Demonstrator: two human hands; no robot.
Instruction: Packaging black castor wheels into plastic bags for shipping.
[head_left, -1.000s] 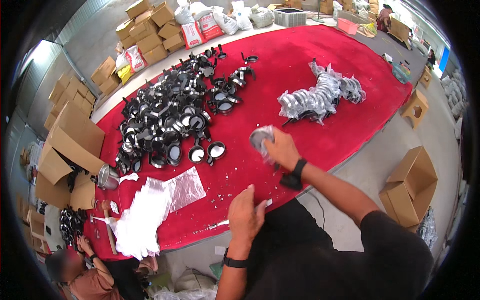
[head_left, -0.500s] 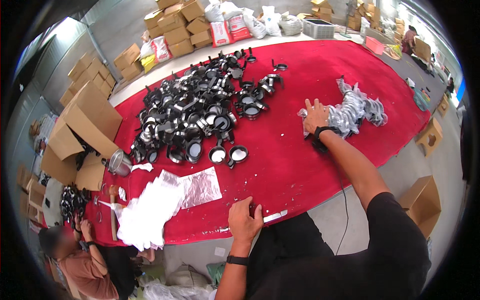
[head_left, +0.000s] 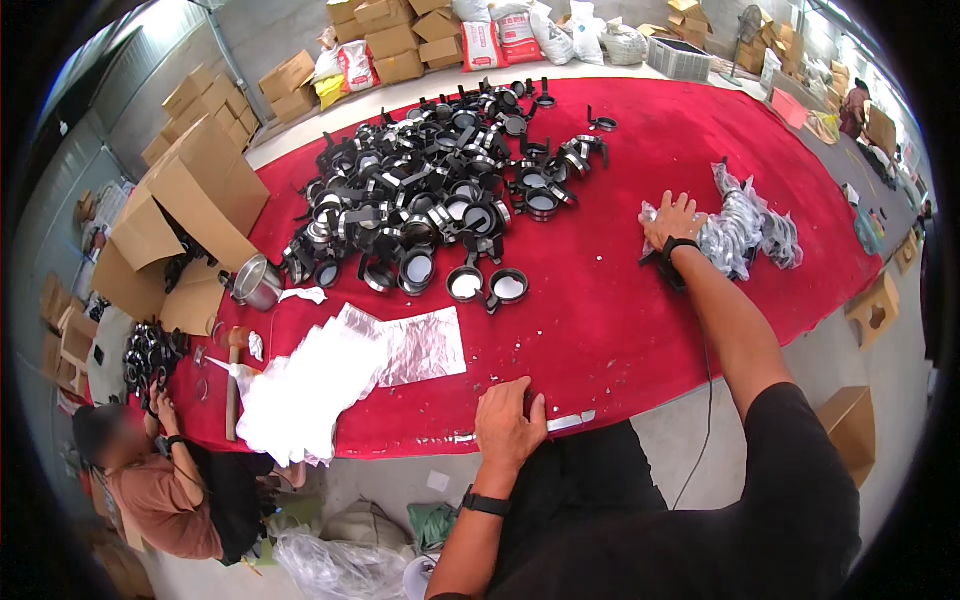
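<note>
My right hand [head_left: 672, 222] lies with spread fingers on the near-left end of a row of round pieces wrapped in clear plastic [head_left: 740, 235], at the right of the red-covered table. What sits beneath its palm is hidden. At the table's near edge my left hand [head_left: 508, 425] rests with thumb apart and nothing visible in it; a short pale strip [head_left: 572, 421] lies just right of it. A big heap of round black-and-silver parts with black handles [head_left: 420, 190] fills the far left-centre. Two of these cups with white discs [head_left: 508, 287] stand at its near side.
White sheets [head_left: 310, 390] and a silver foil sheet [head_left: 425, 345] lie left of my left hand. Beyond them are a metal cup [head_left: 257, 283], a mallet [head_left: 235, 385] and an open carton [head_left: 190, 205]. A co-worker [head_left: 165, 490] sits at lower left. A cable [head_left: 706, 430] hangs by my right arm.
The whole view has shifted, so the table and heap appear farther right and slightly higher. Both hands keep their places on the table and wrapped row; nothing is visibly taken up.
</note>
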